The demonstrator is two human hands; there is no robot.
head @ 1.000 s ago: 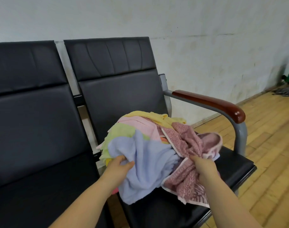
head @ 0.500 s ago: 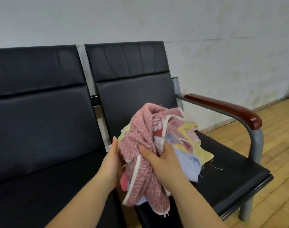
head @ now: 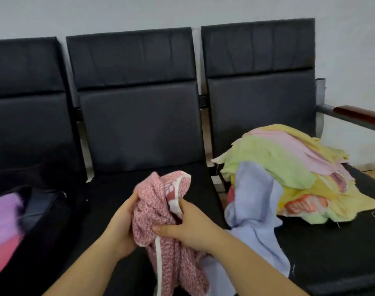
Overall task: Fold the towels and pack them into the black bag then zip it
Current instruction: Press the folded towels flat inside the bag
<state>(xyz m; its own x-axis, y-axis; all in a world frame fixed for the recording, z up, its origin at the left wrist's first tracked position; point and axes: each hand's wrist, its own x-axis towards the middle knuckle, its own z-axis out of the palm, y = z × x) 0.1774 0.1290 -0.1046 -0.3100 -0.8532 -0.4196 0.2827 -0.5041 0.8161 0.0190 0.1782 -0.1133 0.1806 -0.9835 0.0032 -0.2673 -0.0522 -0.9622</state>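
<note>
Between the two hands, over the middle seat of the bench (head: pixel 139 184), hangs the pink patterned towel (head: pixel 161 221), bunched and unfolded. The left hand (head: pixel 120 227) grips its left side with curled fingers; the right hand (head: pixel 188 227) pinches a white-edged fold against the thumb.

To the right of the right hand lies the pile of towels (head: pixel 289 167) on the end seat, with a blue towel (head: pixel 252 201) trailing off it toward the right forearm. To the left of the left hand sits the black bag (head: pixel 47 210), open, with purple and pink cloth (head: pixel 5 221) showing inside.

Risks, as judged:
- The trailing blue towel could be caught by the right arm and dragged off the seat.
- A fold started from this bunched grip could come out crooked, since no edge is squared.
- The hanging tail could brush the floor.

No brand, label or legible writing is visible; the picture is blurred.
</note>
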